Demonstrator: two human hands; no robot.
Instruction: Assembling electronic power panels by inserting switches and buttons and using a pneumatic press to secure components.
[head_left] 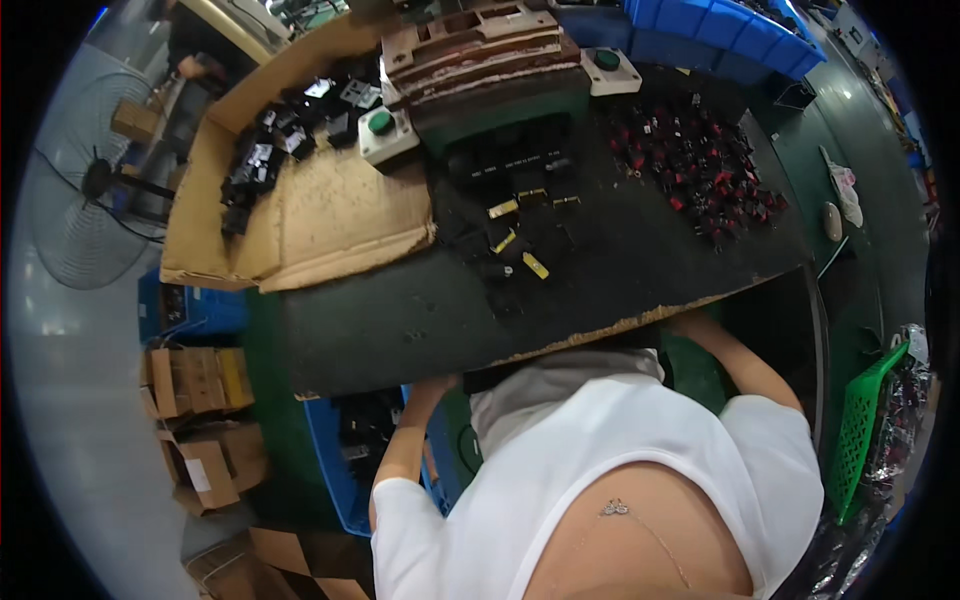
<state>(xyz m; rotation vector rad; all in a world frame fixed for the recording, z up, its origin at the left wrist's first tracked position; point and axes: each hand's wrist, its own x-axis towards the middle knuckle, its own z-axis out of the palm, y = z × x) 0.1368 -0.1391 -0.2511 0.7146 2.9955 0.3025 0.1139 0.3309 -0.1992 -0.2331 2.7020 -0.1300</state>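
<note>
My left hand (436, 386) is at the front edge of the dark worktable (370, 330), its fingers hidden under the edge. My right hand (692, 322) reaches beneath the same edge farther right, and its fingers are out of sight too. Whether either hand holds anything does not show. On the tabletop ahead lie several small yellow-and-black pieces, among them a yellow strip (535, 265). Behind them stands a heavy fixture (480, 55) with a dark base. To its right spreads a pile of small red-and-black parts (695, 170).
A cut-open cardboard box (335, 235) with black parts (262, 160) covers the table's left. Green push-button boxes (388, 137) flank the fixture. A blue crate (335, 490) stands under the table beside my left arm. A fan (95, 180) and cartons (190, 382) are at left.
</note>
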